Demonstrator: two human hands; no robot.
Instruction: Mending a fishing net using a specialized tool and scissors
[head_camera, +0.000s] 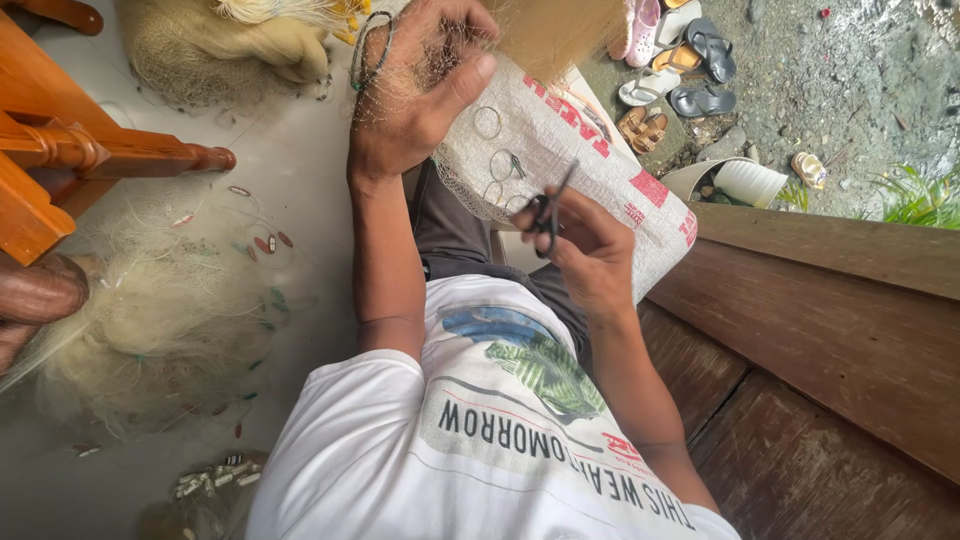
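My left hand is raised and closed on a bunch of fine pale fishing net, with a thin metal ring hanging by its fingers. My right hand sits lower and grips small black scissors, blades pointing up toward the net. Under both hands a white woven sack with red print lies across my lap. Several loose metal rings rest on the sack between the hands.
A heap of fishing net with small floats lies on the floor at left, beside orange wooden furniture. More net is bundled at the top. Sandals and a white container lie beyond. A dark wooden bench runs along the right.
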